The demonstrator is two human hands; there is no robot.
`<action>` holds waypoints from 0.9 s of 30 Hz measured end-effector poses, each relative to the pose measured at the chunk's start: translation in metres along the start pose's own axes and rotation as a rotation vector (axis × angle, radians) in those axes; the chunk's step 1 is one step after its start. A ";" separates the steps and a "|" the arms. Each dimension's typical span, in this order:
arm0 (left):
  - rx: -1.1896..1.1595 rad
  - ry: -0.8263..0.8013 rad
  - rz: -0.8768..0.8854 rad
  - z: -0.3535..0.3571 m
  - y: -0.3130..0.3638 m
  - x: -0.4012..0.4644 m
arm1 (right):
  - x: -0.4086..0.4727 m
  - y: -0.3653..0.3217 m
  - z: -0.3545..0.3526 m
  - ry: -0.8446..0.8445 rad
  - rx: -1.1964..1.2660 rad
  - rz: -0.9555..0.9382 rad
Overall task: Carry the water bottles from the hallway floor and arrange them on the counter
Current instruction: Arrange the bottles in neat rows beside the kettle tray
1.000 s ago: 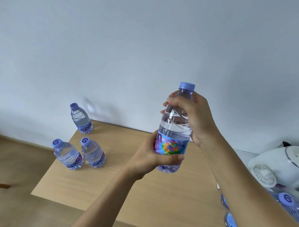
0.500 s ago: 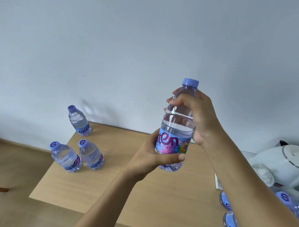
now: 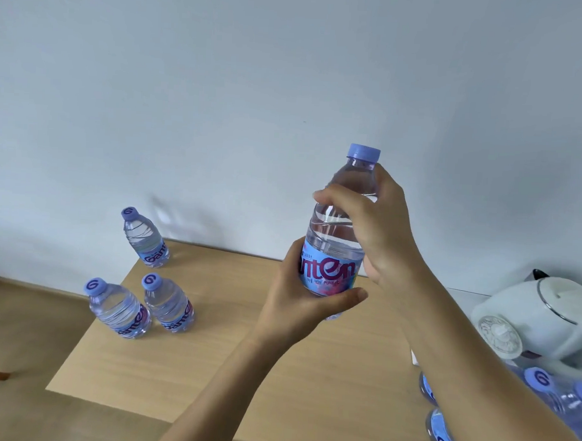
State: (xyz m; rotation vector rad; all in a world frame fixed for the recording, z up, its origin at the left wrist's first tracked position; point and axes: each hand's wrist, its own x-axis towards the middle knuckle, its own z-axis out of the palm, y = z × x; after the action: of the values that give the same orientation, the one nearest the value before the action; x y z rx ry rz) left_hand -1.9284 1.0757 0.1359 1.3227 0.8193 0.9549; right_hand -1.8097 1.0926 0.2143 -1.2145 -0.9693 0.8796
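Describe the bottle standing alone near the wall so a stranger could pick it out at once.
Start at the light wooden counter and go to its far left corner by the pale wall. There stands a small clear plastic water bottle with a purple cap. Unlike the two similar bottles paired at the left edge, it stands by itself, nearest the wall.

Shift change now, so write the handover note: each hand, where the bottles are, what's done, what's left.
Left hand: wrapped around the label of the held bottle.
Right hand: gripping that bottle's shoulder, below the cap; bottle upright, above the counter.
Done: three bottles stand at the counter's left end.
Left: set this one down; more bottles lie low at the right, beside a white kettle.
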 end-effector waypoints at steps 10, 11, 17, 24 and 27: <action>-0.027 -0.078 -0.051 0.002 0.004 0.004 | 0.015 0.000 -0.027 -0.252 0.175 0.144; -0.032 -0.041 -0.042 0.005 0.004 0.004 | 0.014 0.001 -0.027 -0.207 0.092 0.104; 0.007 0.082 0.007 0.020 -0.003 0.007 | 0.008 0.012 -0.016 0.027 0.037 0.001; -0.039 -0.159 -0.118 0.005 -0.004 0.011 | 0.017 0.008 -0.027 -0.134 0.110 0.098; -0.019 -0.139 -0.109 0.004 -0.005 0.012 | 0.018 0.009 -0.029 -0.188 0.127 0.102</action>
State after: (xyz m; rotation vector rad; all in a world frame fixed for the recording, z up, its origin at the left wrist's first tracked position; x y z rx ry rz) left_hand -1.9190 1.0851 0.1313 1.2997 0.7657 0.7745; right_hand -1.7763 1.1009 0.2049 -1.0941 -0.9912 1.1355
